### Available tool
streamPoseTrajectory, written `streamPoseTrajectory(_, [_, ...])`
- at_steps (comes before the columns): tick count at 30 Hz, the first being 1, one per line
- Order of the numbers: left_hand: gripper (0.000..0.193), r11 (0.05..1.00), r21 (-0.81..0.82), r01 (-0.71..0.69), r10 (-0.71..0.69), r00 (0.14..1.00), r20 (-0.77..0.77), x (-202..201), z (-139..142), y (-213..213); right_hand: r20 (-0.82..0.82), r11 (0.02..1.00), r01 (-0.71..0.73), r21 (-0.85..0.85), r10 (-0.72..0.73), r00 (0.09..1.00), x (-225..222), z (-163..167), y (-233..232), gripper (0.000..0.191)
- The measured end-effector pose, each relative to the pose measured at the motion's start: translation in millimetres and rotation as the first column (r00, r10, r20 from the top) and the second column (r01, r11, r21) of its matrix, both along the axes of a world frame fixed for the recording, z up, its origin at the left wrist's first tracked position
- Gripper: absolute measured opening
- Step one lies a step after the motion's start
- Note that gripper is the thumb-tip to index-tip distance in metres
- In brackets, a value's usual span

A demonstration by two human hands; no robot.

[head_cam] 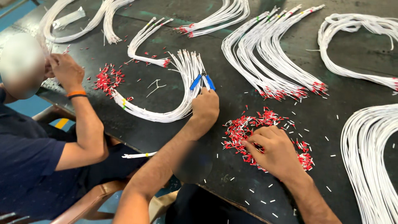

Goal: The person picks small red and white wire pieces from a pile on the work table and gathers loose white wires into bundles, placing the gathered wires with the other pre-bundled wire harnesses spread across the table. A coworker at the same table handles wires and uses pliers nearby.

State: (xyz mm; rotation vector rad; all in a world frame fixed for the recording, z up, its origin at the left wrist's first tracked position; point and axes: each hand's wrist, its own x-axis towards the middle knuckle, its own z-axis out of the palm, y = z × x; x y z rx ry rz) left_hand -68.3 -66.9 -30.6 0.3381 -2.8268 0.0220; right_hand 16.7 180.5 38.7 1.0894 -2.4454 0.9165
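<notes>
Table (pixel 232 99), dark: I logged white wire bundles (pixel 265 54) across it. Ferrule pile (pixel 248 128), red, near its front edge; my right hand (pixel 275 151) lay there, fingertips pinched into the pile. My left hand (pixel 205 108), beside the pile, clasped blue-handled pliers (pixel 203 81).

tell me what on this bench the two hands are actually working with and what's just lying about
In use:
- left hand holding blue-handled pliers at a white wire bundle
- right hand on the red ferrule pile

Lying about:
- other wire bundles
- clear bag
- co-worker's ferrule pile
</notes>
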Motion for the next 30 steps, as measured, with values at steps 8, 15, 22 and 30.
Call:
streamPoseTrajectory(8, [0.005, 0.976, 0.098, 0.193, -0.192, 0.981, -0.017, 55.8, 13.9, 10.6, 0.019, 0.999, -0.037, 0.024, 0.036, 0.999, -0.4, -3.3, 2.8, 0.015])
streamPoseTrajectory(15, [0.022, 0.96, 0.205, 0.193, -0.207, 0.977, 0.046, 124.0, 43.5, 15.5, 0.048, 0.997, -0.051, 0.052, 0.049, 0.998, -2.4, -7.2, 3.9, 0.013])
streamPoseTrajectory(22, [0.045, 0.978, 0.164, 0.13, -0.134, 0.991, 0.015, 84.8, 48.3, 11.4, 0.029, 0.998, -0.049, 0.038, 0.048, 0.998, -4.1, -9.2, 1.3, 0.013])
streamPoseTrajectory(30, [0.008, 0.99, -0.019, 0.137, -0.135, 0.989, 0.061, 64.2, 17.7, 9.1, 0.009, 0.999, -0.006, 0.054, 0.006, 1.0, -5.6, -10.7, 1.3, 0.017])
